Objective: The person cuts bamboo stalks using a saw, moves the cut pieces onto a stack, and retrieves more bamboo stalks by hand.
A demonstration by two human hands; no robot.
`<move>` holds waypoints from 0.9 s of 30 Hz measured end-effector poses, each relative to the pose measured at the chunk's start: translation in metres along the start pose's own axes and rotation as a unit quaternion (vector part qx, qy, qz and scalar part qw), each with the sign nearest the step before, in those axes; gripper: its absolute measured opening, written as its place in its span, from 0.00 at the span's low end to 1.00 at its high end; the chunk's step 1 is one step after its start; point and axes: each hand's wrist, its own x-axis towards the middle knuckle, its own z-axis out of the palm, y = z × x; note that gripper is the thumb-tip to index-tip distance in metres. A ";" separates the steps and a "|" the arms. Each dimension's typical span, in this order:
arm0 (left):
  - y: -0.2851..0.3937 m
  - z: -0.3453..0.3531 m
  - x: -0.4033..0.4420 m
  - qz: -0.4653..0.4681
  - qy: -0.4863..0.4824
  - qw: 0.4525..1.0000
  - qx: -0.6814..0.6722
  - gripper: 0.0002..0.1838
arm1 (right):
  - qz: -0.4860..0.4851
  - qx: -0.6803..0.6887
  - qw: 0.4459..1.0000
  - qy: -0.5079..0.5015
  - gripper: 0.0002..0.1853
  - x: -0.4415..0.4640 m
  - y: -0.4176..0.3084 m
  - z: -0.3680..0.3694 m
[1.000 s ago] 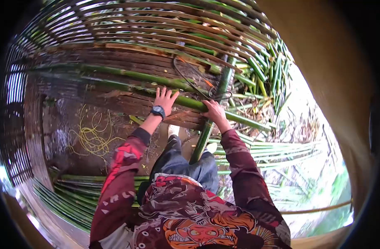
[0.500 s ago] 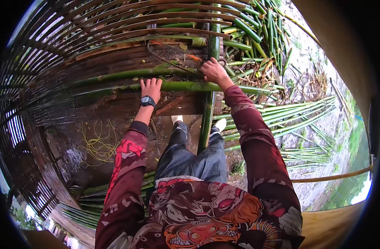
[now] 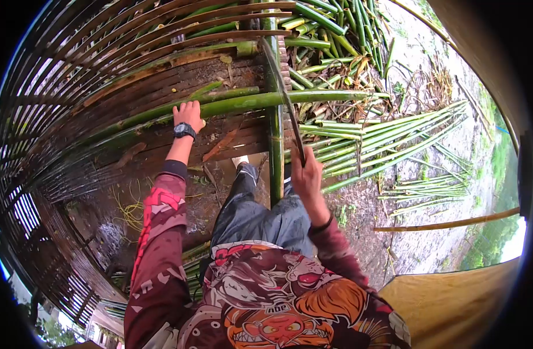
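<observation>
Pole trouble, I'd guess: the green pole [image 3: 243, 103] is round & shiny, prob wet, so it could roll if the L hand [image 3: 188, 114] lets up. Then the long thin tool [image 3: 296, 129], prob a saw, might skip, maybe toward the L fingers. They're well off to its left, which helps

The pole runs under the L fingers & over a thick cross pole [image 3: 276, 157], ahead of the R fingers. The tool crosses it there too; can't tell if they touch

L arm reaches out almost straight, palm down, fingers bent over the pole; can't tell how tight. R hand [image 3: 306, 174] is a fist round the tool's near end, elbow bent, close to the person's knee [image 3: 292, 218]
</observation>
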 end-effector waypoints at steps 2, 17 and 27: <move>-0.008 0.006 0.013 0.034 -0.069 0.997 -0.008 0.21 | 0.064 -0.036 0.997 0.017 0.11 -0.027 0.018 0.008; -0.007 0.008 0.007 0.036 -0.025 0.999 -0.001 0.19 | 0.140 0.012 0.990 -0.006 0.12 -0.065 0.030 0.041; -0.003 0.026 -0.005 0.056 0.030 0.998 0.003 0.21 | 0.101 0.048 0.992 0.066 0.12 -0.026 0.025 0.033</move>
